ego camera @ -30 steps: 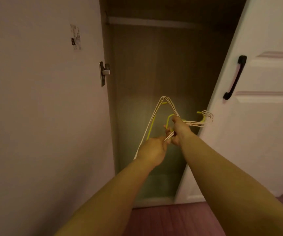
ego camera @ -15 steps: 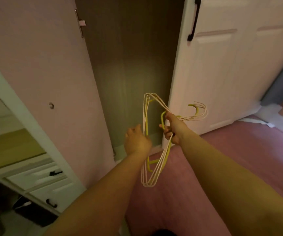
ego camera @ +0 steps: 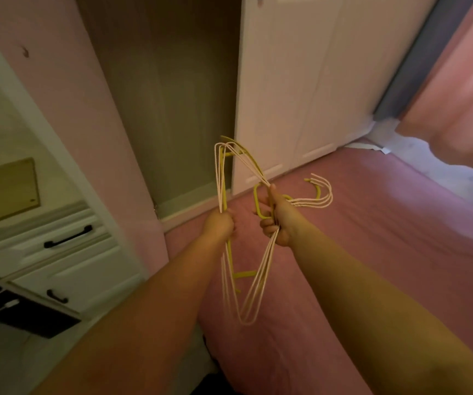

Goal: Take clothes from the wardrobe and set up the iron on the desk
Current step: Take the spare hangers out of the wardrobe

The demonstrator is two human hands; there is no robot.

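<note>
A bunch of several empty hangers [ego camera: 246, 292], white wire ones and a yellow one, hangs between both my hands in front of the open wardrobe [ego camera: 172, 104]. My right hand [ego camera: 276, 220] is shut on the hangers near their necks, with the hooks sticking out to the right. My left hand [ego camera: 219, 225] is shut on the hangers' left side. The wardrobe's visible lower part shows bare brown walls. No clothes and no iron are in view.
The wardrobe's white door [ego camera: 301, 81] stands open on the right. A white drawer unit [ego camera: 58, 252] with black handles is at the left, under a pale desk top [ego camera: 1, 192]. Pink floor [ego camera: 372, 252] stretches to the right, pink curtain [ego camera: 463, 81] beyond.
My view has dropped from the wardrobe's inside towards the floor. My left hand, off the hangers half a second ago, now grips their left side. The bunch stays in my right hand.
</note>
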